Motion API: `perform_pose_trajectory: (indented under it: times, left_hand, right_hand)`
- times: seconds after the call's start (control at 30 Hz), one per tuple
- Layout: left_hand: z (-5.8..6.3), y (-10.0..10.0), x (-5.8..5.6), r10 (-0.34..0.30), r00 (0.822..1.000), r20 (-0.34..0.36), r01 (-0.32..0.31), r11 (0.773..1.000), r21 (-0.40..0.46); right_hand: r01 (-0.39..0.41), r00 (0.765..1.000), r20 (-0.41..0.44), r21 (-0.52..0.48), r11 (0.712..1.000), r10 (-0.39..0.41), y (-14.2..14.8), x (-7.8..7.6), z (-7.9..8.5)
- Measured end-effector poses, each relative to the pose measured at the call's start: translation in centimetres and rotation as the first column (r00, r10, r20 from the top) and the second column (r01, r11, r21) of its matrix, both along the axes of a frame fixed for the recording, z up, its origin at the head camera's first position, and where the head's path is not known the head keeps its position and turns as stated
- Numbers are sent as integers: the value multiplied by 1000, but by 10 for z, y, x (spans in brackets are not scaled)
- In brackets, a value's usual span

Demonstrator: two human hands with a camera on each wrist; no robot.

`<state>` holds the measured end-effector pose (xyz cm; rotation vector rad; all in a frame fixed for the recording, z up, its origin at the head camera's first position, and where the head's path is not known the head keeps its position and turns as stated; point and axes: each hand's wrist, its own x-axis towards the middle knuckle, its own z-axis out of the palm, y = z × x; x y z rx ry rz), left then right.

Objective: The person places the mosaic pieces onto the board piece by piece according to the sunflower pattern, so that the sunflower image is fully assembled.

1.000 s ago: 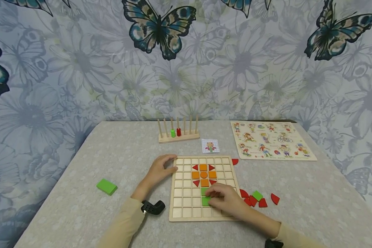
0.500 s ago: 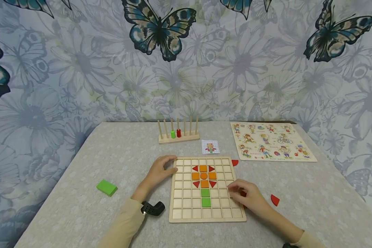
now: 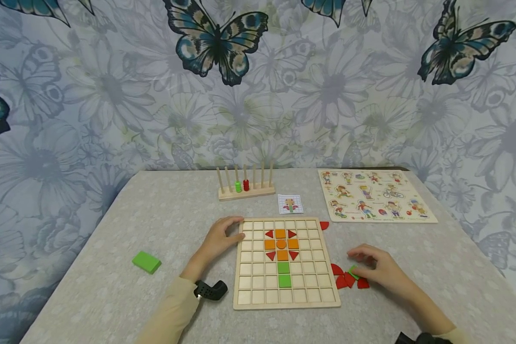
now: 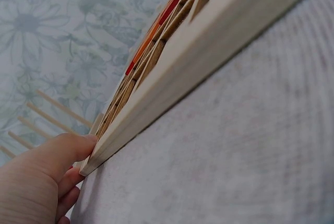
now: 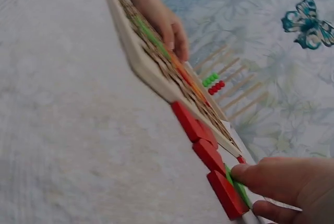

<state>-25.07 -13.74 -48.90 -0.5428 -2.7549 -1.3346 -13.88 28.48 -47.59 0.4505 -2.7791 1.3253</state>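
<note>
My left hand [image 3: 218,241] holds the upper-left corner of a wooden grid board [image 3: 258,298], its thumb at the rim and the other fingers at the corner. Set in the board are orange squares [image 3: 280,233] around an orange circle [image 3: 281,244], red triangles [image 3: 293,256] and two green squares [image 3: 284,281] in a column. Right of the board, my right hand [image 3: 380,267] pinches a loose green square [image 5: 239,188] between thumb and finger, among several red pieces [image 5: 207,156]. The thumb lies over part of that square in the head view.
A pattern card [image 3: 290,204] lies behind the board, beside a wooden peg stand [image 3: 247,193] with green and red beads. A picture puzzle board [image 3: 378,196] is at the back right. A green block [image 3: 146,262] lies at left; one red piece [image 3: 324,225] touches the board's right edge.
My right hand has left the green squares on the board and moved right to the loose pieces, where it takes hold of a green square. My left hand stays at the board's corner.
</note>
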Motion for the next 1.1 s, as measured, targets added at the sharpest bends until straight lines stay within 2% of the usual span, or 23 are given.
perform_pose_trajectory:
  times: [0.13, 0.37, 0.7, 0.83, 0.97, 1.1]
  left_hand:
    - [1, 0, 1, -5, 1000, 2, 5, 1000, 0]
    - [2, -1, 1, -9, 1000, -4, 9, 1000, 2]
    - [0, -2, 0, -4, 1000, -7, 4, 1000, 1]
    - [2, -2, 0, -2, 1000, -6, 2, 1000, 12]
    - [3, -1, 1, -4, 1000, 3, 4, 1000, 15]
    - [3, 0, 1, -6, 1000, 4, 6, 1000, 12]
  right_hand:
    - [14, 1000, 17, -18, 1000, -14, 5, -2, 0]
    - [96, 993, -75, 31, 995, -93, 5, -3, -2]
    - [74, 996, -50, 23, 997, -73, 2, -3, -4]
    - [38, 997, -70, -38, 999, -40, -6, -3, 0]
    - [-37, 996, -88, -120, 992, 27, -24, 2, 3]
    - [-141, 990, -10, -181, 973, 141, -51, 8, 5]
